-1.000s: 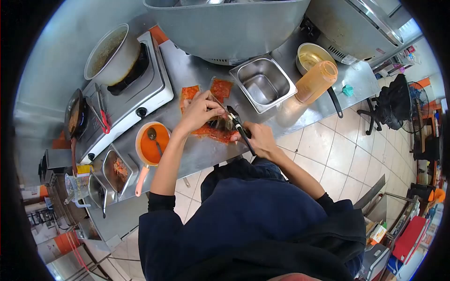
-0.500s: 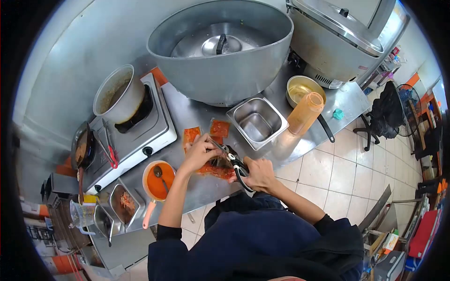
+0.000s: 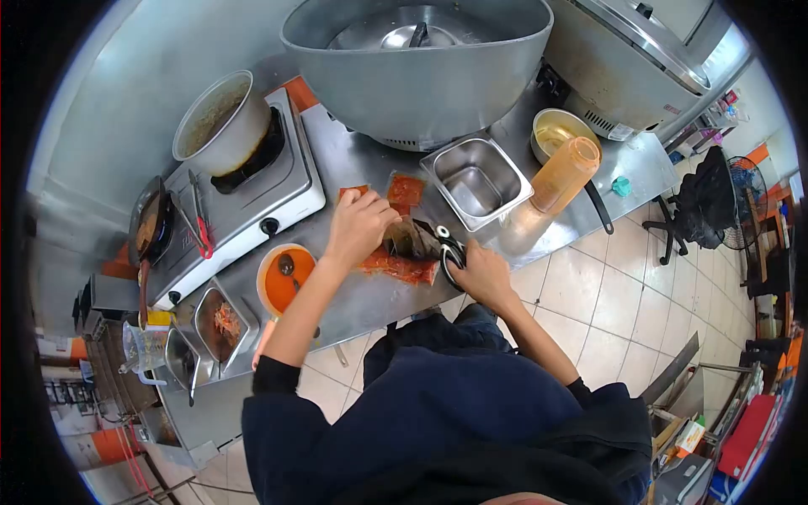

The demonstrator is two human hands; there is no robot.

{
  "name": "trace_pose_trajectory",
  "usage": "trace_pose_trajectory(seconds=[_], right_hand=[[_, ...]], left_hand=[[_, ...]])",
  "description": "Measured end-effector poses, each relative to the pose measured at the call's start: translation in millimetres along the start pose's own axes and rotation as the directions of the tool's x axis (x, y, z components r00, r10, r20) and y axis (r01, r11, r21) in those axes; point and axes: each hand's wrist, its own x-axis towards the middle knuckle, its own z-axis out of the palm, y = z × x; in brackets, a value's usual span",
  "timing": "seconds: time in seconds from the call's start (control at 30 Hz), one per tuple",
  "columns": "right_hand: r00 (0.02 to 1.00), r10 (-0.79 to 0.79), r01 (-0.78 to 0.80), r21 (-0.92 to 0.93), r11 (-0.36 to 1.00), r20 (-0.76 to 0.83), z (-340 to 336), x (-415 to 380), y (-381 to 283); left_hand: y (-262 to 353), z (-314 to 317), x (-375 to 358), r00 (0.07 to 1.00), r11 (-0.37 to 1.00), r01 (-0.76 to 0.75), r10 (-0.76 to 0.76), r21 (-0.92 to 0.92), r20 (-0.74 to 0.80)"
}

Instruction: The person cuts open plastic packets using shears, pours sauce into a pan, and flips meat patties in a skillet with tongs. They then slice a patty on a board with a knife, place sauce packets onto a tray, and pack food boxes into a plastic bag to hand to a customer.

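Black-handled scissors are in my right hand, whose fingers wrap round the handles at the front edge of the steel table. My left hand is closed, fingers curled down over the packets; its palm hides what the fingers grip. A flat red packet peeks out past those fingertips, and a second red packet lies just to their right. Between my hands sits a dark, shiny plastic bag, with a larger red packet lying on its near side.
Beyond the packets stand an empty steel pan, an orange bottle and a big metal pot. At left are a saucepan of orange sauce with a ladle, a gas stove and a steel tray.
The scissors have moved right, away from my left hand and the packets. My left hand has shifted slightly up and left over the packets. The whole view has tilted down.
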Motion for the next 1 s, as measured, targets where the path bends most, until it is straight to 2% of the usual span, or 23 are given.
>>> trace_pose_trajectory(seconds=[0.07, 0.1, 0.13, 0.17, 0.23, 0.37, 0.43, 0.47, 0.5, 0.57, 0.6, 0.63, 0.73, 0.77, 0.8, 0.83, 0.9, 0.93, 0.97, 1.0], right_hand=[[1.0, 0.013, -0.012, -0.051, 0.999, 0.027, 5.4, -5.7, 6.6], [0.998, 0.026, -0.021, -0.103, 0.995, 0.048, 10.1, -8.4, 10.9], [1.0, 0.003, -0.005, -0.111, 0.994, -0.015, 18.7, -10.4, 16.4], [1.0, -0.005, 0.003, -0.112, 0.994, -0.012, 29.9, -8.6, 22.1], [0.971, -0.127, 0.113, -0.079, 0.99, -0.202, 44.4, -6.0, 28.0], [0.944, -0.232, 0.224, -0.059, 0.973, -0.235, 27.4, -2.2, 10.3], [0.95, -0.28, 0.286, 0.025, 0.958, -0.139, -14.9, -4.2, -18.9], [0.945, -0.27, 0.289, 0.082, 0.954, -0.182, -41.3, -5.6, -40.4], [0.94, -0.258, 0.292, 0.136, 0.947, -0.223, -67.5, -5.6, -63.3], [0.866, -0.336, 0.433, 0.22, 0.874, -0.371, -101.8, 0.1, -98.3], [0.874, -0.374, 0.43, 0.135, 0.893, -0.31, -121.3, -1.1, -113.9], [0.879, -0.408, 0.431, 0.047, 0.901, -0.247, -137.0, -2.2, -125.3], [0.889, -0.43, 0.432, -0.018, 0.902, -0.157, -156.4, -1.7, -135.0], [0.888, -0.433, 0.436, -0.02, 0.9, -0.151, -157.3, -0.7, -127.2], [0.83, -0.5, 0.461, -0.2, 0.864, -0.247, -159.1, 0.8, -112.0], [0.752, -0.573, 0.452, -0.378, 0.808, -0.324, -163.0, 3.4, -96.2], [0.625, -0.675, 0.493, -0.471, 0.731, -0.392, -179.2, 16.9, -67.9], [0.606, -0.685, 0.477, -0.505, 0.72, -0.404, -189.5, 23.0, -59.7], [0.585, -0.697, 0.459, -0.538, 0.707, -0.415, -199.9, 27.8, -54.4], [0.603, -0.676, 0.445, -0.525, 0.725, -0.424, -210.4, 30.7, -51.9]], left_hand=[[-9.2, -3.4, 3.1, 0.983, 0.976, -0.182, 0.181, 0.118, 0.023], [-8.8, -10.3, 8.0, 0.984, 0.978, -0.176, 0.174, 0.116, 0.024], [-8.4, -18.2, 13.6, 0.984, 0.973, -0.179, 0.174, 0.144, 0.045], [-8.4, -27.4, 19.5, 0.983, 0.968, -0.183, 0.174, 0.174, 0.067], [-9.6, -46.0, 30.2, 0.986, 0.974, -0.158, 0.147, 0.165, 0.079], [-6.6, -81.7, 48.0, 0.995, 0.97, -0.086, 0.074, 0.226, 0.061], [0.2, -100.5, 58.4, 0.999, 0.957, -0.04, 0.03, 0.288, 0.039], [9.5, -113.5, 66.3, 0.996, 0.948, 0.022, -0.048, 0.319, 0.074], [18.5, -122.0, 74.4, 0.996, 0.946, 0.031, -0.057, 0.323, 0.071], [35.9, -133.7, 89.4, 0.973, 0.886, 0.182, -0.224, 0.426, 0.05], [44.5, -137.8, 95.5, 0.979, 0.911, 0.198, -0.202, 0.362, -0.025], [51.8, -139.8, 102.2, 0.976, 0.907, 0.212, -0.216, 0.364, -0.03], [75.4, -144.9, 123.1, 0.967, 0.881, 0.234, -0.256, 0.41, -0.001], [84.7, -147.4, 129.9, 0.939, 0.858, 0.305, -0.344, 0.414, 0.021], [92.1, -148.5, 135.0, 0.902, 0.829, 0.375, -0.429, 0.416, 0.041], [96.6, -147.6, 138.5, 0.9, 0.829, 0.38, -0.433, 0.41, 0.04], [101.9, -147.8, 147.7, 0.913, 0.873, 0.401, -0.406, 0.279, -0.042], [102.7, -155.3, 158.5, 0.845, 0.842, 0.485, -0.521, 0.236, 0.123], [96.3, -154.9, 162.6, 0.845, 0.842, 0.489, -0.522, 0.228, 0.113], [90.6, -154.5, 163.9, 0.84, 0.846, 0.53, -0.533, 0.057, 0.099]])
